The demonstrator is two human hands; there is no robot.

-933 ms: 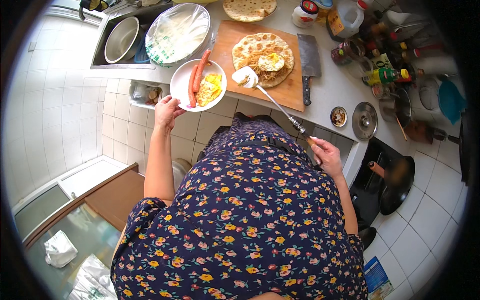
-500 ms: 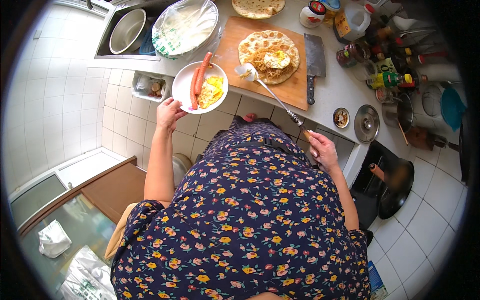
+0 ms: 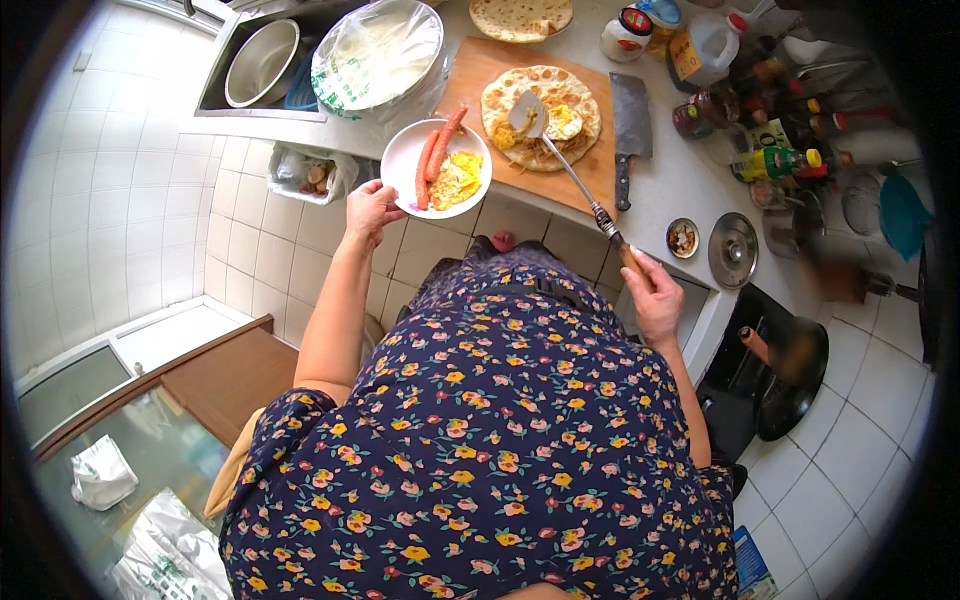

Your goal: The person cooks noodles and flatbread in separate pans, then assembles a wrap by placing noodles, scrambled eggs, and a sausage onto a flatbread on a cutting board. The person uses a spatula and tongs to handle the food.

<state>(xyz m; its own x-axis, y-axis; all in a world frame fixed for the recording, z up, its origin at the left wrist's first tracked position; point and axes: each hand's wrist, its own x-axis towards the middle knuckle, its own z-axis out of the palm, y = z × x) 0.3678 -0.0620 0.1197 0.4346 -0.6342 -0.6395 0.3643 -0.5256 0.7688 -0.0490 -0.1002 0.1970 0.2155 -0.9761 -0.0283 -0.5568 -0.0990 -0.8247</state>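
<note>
My left hand (image 3: 371, 212) grips the rim of a white plate (image 3: 397, 165). Two reddish sausages (image 3: 428, 165) and pieces of fried egg (image 3: 460, 182) lie on it. In my right hand (image 3: 655, 298) is the wooden grip of a metal spatula (image 3: 578, 184). Its blade is over a round flatbread (image 3: 575, 88) on the wooden cutting board (image 3: 478, 75); whether it touches the food I cannot tell. Shredded filling (image 3: 540, 155) and a fried egg (image 3: 566, 122) top the bread, with a yellow piece of egg at the left of the filling.
A cleaver (image 3: 630, 115) lies along the board's right edge. Beyond are jars, bottles (image 3: 780, 162) and a pot lid (image 3: 733, 248). A bagged bowl (image 3: 375, 55) and the sink (image 3: 215, 95) are at the left, a bin (image 3: 300, 175) below, a frying pan (image 3: 790, 400) lower right.
The plate has moved right, closer to the board. My right hand has brought the spatula blade from the board's near left edge over the flatbread, where a piece of egg now lies.
</note>
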